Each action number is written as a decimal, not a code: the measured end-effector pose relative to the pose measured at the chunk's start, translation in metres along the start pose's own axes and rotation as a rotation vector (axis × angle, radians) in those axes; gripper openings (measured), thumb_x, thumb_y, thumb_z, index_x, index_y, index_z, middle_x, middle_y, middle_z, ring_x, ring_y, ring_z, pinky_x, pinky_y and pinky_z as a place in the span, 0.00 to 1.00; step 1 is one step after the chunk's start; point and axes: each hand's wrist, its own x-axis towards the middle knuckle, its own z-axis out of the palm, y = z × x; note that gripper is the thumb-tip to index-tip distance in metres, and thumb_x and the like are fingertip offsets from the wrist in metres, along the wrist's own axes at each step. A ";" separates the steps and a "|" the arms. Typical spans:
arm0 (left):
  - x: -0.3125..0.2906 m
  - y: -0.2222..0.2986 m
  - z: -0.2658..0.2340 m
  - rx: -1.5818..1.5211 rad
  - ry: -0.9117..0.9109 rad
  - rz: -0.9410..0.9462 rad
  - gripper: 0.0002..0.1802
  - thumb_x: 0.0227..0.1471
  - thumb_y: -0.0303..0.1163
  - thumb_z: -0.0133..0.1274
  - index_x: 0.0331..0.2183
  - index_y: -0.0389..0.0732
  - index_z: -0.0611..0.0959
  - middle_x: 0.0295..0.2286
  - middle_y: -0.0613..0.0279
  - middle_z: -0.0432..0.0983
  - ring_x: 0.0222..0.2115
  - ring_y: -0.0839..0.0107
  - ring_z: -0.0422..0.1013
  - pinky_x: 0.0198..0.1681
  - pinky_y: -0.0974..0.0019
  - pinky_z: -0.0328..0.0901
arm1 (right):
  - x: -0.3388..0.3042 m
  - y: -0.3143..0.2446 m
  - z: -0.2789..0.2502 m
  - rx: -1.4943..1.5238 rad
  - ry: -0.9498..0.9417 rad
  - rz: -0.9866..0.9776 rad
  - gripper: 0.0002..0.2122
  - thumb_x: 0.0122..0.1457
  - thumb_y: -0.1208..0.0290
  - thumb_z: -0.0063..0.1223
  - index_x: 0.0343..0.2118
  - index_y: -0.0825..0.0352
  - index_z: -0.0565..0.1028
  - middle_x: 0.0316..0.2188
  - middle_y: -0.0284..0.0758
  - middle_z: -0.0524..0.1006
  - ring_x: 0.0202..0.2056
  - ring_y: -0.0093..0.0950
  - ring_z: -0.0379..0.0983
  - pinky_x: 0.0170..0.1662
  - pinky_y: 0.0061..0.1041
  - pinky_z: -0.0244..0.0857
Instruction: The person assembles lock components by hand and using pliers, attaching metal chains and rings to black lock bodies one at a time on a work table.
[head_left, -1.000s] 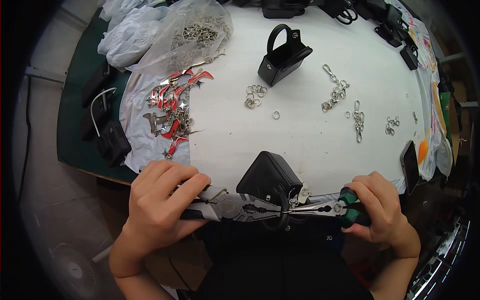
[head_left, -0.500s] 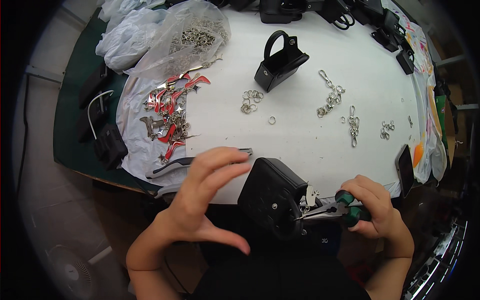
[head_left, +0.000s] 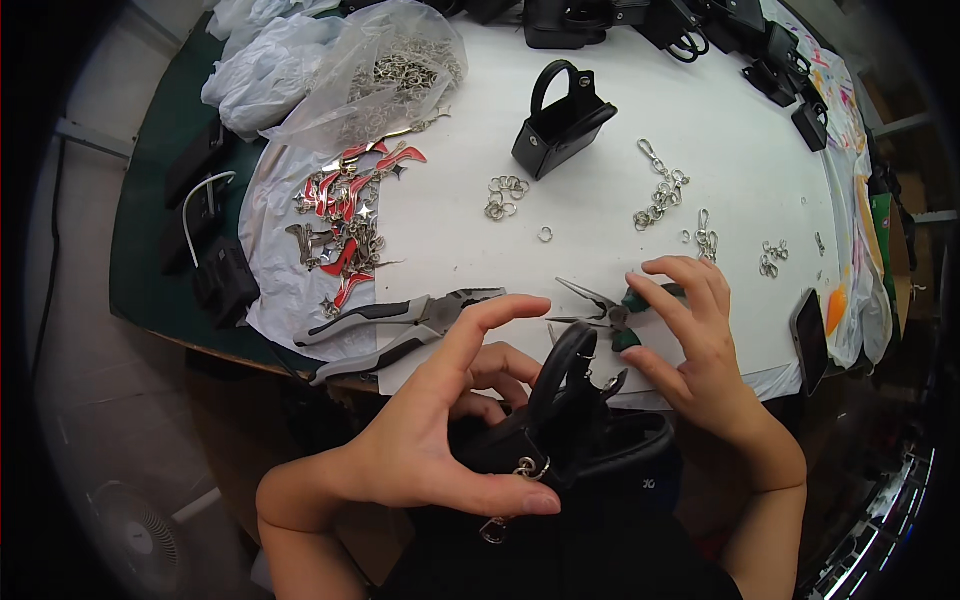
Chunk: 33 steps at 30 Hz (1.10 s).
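Note:
My left hand (head_left: 450, 410) grips a small black handbag (head_left: 590, 455) at its side, fingers behind it and thumb in front. The bag is tipped over my lap with its loop handle up. A metal ring and a charm (head_left: 493, 530) hang by its near side. Beyond the bag, green-handled needle-nose pliers (head_left: 612, 316) lie on the table with jaws spread. My right hand (head_left: 705, 355) is at their handles, thumb and fingers apart and not closed round them. Larger grey-and-black pliers (head_left: 400, 325) lie to the left of the bag.
A second black bag (head_left: 560, 135) stands mid-table. Around it lie ring clusters (head_left: 505, 197), clasp chains (head_left: 662, 195) and a phone (head_left: 808, 340). Red boot charms (head_left: 350, 210) and a plastic bag of metal parts (head_left: 390, 80) fill the left. More black bags (head_left: 570, 25) line the back.
My right hand has moved up and left to the table, bringing the green-handled pliers away from the bag. My left hand has taken hold of the bag, which has turned and tipped.

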 end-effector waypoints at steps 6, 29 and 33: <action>-0.005 0.007 0.005 0.081 0.028 -0.072 0.71 0.24 0.37 0.78 0.65 0.42 0.52 0.41 0.60 0.72 0.45 0.70 0.69 0.47 0.70 0.64 | 0.025 -0.022 0.004 1.123 -0.133 0.055 0.14 0.55 0.76 0.64 0.46 0.70 0.79 0.42 0.37 0.79 0.48 0.29 0.71 0.52 0.28 0.64; -0.020 0.011 0.005 0.104 -0.170 0.045 0.63 0.33 0.31 0.77 0.65 0.35 0.55 0.41 0.64 0.72 0.43 0.77 0.69 0.46 0.72 0.64 | 0.008 -0.039 0.008 1.580 -0.499 0.318 0.11 0.59 0.75 0.61 0.45 0.67 0.81 0.41 0.33 0.79 0.45 0.25 0.71 0.52 0.27 0.62; -0.024 0.014 0.006 0.177 -0.153 0.057 0.62 0.34 0.31 0.77 0.64 0.35 0.56 0.41 0.64 0.72 0.40 0.77 0.70 0.43 0.73 0.65 | 0.009 -0.040 0.009 1.593 -0.540 0.304 0.11 0.59 0.75 0.61 0.45 0.68 0.81 0.42 0.33 0.79 0.46 0.26 0.70 0.52 0.27 0.62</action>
